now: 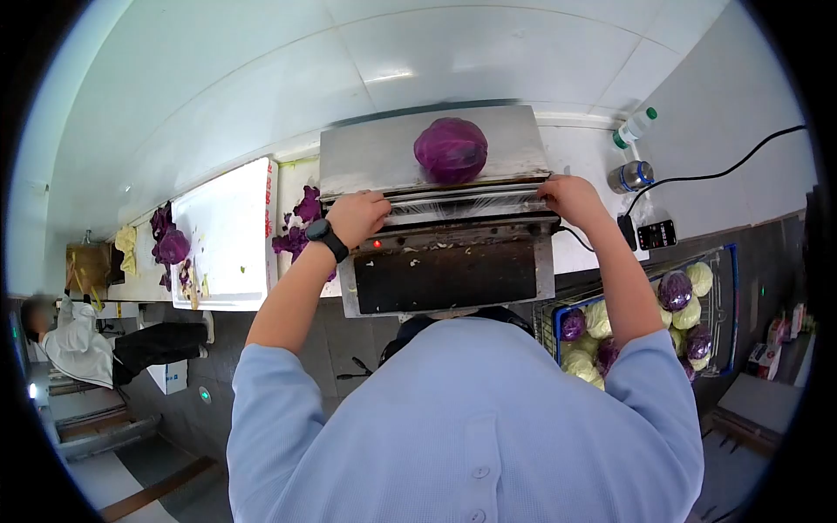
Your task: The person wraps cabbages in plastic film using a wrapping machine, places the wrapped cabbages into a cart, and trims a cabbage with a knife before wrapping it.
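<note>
A film wrapping machine stands on the counter before me, with a whole purple cabbage on its steel top. Clear plastic film stretches across the slot below the cabbage. My left hand, a dark watch at its wrist, is closed on the film's left end. At the right end, my right hand pinches the film, its fingertips partly hidden. Nearer to me lies the machine's dark plate, with small scraps on it and a red light at its upper left.
Purple leaves and a white board lie left. A cart of cabbages stands right, below a phone, a jar, a bottle and a black cable. A person works far left.
</note>
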Tool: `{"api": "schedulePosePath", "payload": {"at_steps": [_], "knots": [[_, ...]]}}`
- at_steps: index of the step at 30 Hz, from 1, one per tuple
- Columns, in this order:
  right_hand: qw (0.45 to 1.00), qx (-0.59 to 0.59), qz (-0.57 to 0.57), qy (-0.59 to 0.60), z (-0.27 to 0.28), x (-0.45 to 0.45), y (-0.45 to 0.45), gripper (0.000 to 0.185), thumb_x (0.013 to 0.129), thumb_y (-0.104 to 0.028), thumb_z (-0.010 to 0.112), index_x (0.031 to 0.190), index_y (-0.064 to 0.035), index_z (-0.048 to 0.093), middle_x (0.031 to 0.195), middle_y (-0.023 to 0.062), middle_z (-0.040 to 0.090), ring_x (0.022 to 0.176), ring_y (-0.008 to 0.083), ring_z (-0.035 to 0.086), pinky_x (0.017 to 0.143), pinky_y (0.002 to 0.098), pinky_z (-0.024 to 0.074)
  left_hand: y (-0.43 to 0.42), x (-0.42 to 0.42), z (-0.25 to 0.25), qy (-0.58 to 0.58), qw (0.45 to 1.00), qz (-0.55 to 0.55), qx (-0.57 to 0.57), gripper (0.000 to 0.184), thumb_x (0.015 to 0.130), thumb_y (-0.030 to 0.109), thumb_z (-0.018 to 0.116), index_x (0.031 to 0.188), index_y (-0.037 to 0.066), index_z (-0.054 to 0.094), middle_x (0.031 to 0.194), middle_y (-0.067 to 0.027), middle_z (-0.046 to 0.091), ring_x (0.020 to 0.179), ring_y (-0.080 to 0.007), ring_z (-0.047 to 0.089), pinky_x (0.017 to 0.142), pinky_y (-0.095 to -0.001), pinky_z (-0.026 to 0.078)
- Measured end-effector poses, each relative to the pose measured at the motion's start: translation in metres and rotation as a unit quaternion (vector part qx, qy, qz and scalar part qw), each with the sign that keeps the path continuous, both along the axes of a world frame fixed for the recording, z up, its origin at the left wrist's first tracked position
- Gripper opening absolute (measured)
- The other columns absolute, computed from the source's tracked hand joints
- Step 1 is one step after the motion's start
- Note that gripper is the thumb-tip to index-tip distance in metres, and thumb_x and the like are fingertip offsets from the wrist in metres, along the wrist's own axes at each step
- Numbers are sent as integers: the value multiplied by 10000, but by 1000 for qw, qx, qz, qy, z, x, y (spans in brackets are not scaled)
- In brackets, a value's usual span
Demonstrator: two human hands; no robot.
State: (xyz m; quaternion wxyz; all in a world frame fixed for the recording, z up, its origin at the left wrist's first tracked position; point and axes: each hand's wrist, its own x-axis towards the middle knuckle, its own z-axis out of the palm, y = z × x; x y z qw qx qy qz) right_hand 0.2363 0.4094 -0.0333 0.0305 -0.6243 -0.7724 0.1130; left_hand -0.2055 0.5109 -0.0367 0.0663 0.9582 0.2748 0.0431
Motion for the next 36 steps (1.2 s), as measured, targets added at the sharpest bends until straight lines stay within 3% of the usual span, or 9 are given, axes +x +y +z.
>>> {"api": "schedulePosePath", "payload": {"at_steps": [7, 11, 17, 20, 26, 29, 36], "knots": [[996, -22, 74, -49, -7, 3, 13, 144, 798, -134, 706, 936, -117, 743, 942, 77, 702, 927, 298, 683, 799, 433, 557, 2, -5, -7, -40, 999, 22, -28, 124, 811, 106, 683, 930, 88, 652, 931, -77, 643, 891, -312, 659, 750, -433, 555], [994, -31, 91, -56, -11, 1, 16, 109, 799, -140, 706, 893, -90, 730, 916, 93, 696, 893, 308, 683, 783, 439, 557, 1, -4, -13, -134, 986, 54, -83, 128, 804, 58, 666, 927, 57, 633, 929, -99, 632, 841, -331, 653, 726, -427, 538], [991, 12, 11, 129, -15, 12, 4, 104, 800, -118, 706, 889, -63, 713, 930, 99, 691, 878, 326, 674, 771, 441, 548, 1, -4, -24, -189, 964, 104, -157, 101, 810, 9, 639, 904, 0, 604, 897, -144, 629, 803, -342, 645, 718, -385, 530], [993, 19, 19, 115, -17, 17, 3, 130, 798, -108, 711, 922, -68, 725, 940, 101, 690, 891, 322, 676, 779, 433, 551, -1, -1, -26, -193, 965, 98, -147, 98, 804, 21, 641, 894, 7, 607, 877, -151, 630, 799, -352, 641, 713, -404, 523], [990, -18, 135, -48, 1, 8, 17, 113, 796, -182, 726, 872, -107, 762, 925, 66, 708, 881, 299, 688, 766, 433, 560, 0, -2, -23, -167, 972, 86, -144, 99, 791, 41, 645, 880, 20, 608, 878, -152, 632, 809, -373, 634, 722, -438, 514], [985, -45, 138, -89, -2, 0, 24, 106, 790, -204, 723, 839, -122, 769, 897, 56, 715, 861, 300, 691, 754, 437, 561, 1, -1, -24, -176, 969, 92, -145, 104, 785, 34, 647, 880, 16, 607, 878, -156, 633, 803, -374, 634, 720, -437, 515], [988, -32, 143, -56, -15, 0, 27, 100, 771, -187, 711, 809, -101, 743, 877, 85, 708, 854, 316, 689, 754, 449, 559, -3, -3, -22, -191, 965, 102, -145, 94, 802, 21, 648, 888, 16, 610, 861, -157, 637, 788, -365, 642, 703, -420, 520]]}}
